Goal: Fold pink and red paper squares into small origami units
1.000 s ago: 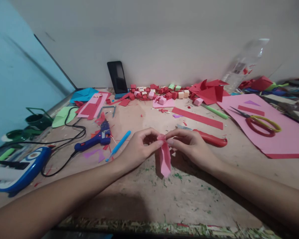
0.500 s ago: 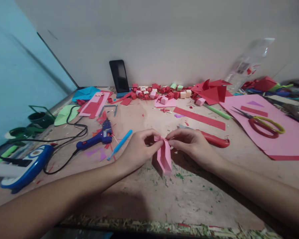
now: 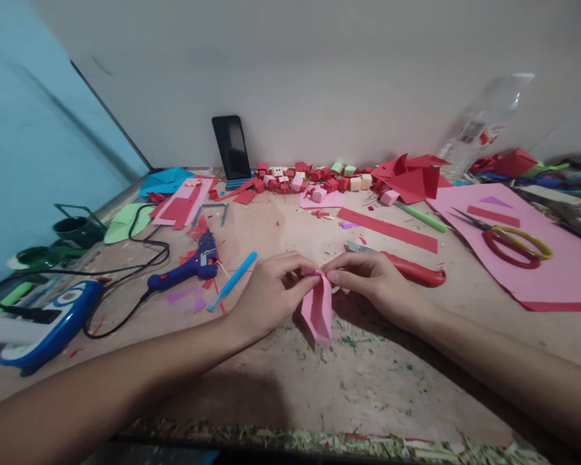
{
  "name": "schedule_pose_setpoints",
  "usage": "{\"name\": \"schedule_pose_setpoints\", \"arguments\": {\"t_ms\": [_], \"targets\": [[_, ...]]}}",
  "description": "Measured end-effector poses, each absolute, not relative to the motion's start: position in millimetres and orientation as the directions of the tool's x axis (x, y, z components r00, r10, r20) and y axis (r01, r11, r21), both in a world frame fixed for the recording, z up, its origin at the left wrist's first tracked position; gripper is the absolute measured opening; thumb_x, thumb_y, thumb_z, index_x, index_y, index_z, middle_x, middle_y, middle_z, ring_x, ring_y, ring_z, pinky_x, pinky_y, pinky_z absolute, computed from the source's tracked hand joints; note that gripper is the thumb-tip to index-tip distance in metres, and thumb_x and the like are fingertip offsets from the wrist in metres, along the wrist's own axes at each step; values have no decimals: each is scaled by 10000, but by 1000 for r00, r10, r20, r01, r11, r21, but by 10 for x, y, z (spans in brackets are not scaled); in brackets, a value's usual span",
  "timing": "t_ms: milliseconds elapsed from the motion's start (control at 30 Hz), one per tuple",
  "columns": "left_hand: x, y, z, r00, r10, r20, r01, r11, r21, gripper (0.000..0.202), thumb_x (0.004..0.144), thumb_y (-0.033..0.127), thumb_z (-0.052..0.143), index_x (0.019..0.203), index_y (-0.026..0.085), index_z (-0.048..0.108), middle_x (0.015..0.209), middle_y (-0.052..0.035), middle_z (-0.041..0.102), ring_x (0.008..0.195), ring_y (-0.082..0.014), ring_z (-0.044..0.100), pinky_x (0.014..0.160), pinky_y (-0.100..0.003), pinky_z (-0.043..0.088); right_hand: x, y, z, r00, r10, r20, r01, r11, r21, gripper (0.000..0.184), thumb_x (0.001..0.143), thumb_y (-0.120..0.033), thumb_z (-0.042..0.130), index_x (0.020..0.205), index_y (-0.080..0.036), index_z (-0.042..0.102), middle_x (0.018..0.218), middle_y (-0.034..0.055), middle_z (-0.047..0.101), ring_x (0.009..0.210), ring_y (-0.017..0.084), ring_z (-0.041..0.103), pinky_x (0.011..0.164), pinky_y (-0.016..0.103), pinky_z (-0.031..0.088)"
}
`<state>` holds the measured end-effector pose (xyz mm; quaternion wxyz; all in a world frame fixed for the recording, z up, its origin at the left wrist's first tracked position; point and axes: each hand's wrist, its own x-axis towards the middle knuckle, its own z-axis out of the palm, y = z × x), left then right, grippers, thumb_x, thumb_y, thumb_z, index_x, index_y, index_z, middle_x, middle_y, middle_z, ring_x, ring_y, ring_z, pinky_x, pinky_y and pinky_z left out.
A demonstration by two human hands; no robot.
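The left hand [image 3: 275, 284] pinches the upper end of a narrow folded strip of pink paper [image 3: 318, 316], thumb pressed to forefinger; the right hand [image 3: 375, 284] meets it there, thumb and forefinger closed at the same end. Neither hand is nearer, as the fingertips of both come together at the strip. Its long axis runs from the fingers toward the front edge of the wooden worktop [image 3: 392, 381], with the far end free. Whether that end touches the surface, I cannot tell.

At the left edge of the worktop sits a blue-and-white plastic device [image 3: 53, 332]. Next comes a dark blue glue gun [image 3: 181, 274], nozzle toward the back edge, then a bright blue slender plastic tool [image 3: 232, 283] near the left hand. Small green scraps [image 3: 348, 340] lie between the strip and the front edge. Just beyond the right hand is a red-handled cutter knife [image 3: 411, 269], its blade partly behind the fingers, the closest obstacle on that side. Toward the right edge, red-and-yellow-handled scissors [image 3: 518, 244] lie on a large pink paper sheet [image 3: 561, 271], well apart from both hands.
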<state>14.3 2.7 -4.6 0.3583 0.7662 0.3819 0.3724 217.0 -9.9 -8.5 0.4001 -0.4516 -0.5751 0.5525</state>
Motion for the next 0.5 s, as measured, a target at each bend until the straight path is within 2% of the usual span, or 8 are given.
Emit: {"name": "schedule_pose_setpoints", "arguments": {"t_ms": [233,500], "targets": [[140,12,-36,449,820,355,332,-522,786,102,895,126,663,835,180,725,824,-24,719,782,-168,659,741,-286,492,2188,-84,-112,-294,954,-48,91,-21,-996,207,824,-393,811,853,-189,799,855,51,783,742,185,690,715,323,548],[146,34,-24,442,837,324,311,-481,820,117,884,100,673,824,172,742,827,-25,727,788,-164,656,735,-279,483,2187,-85,-97,-323,944,-65,71,-45,-997,254,829,-432,818,864,-181,806,880,67,795,784,205,726,747,347,588]]}}
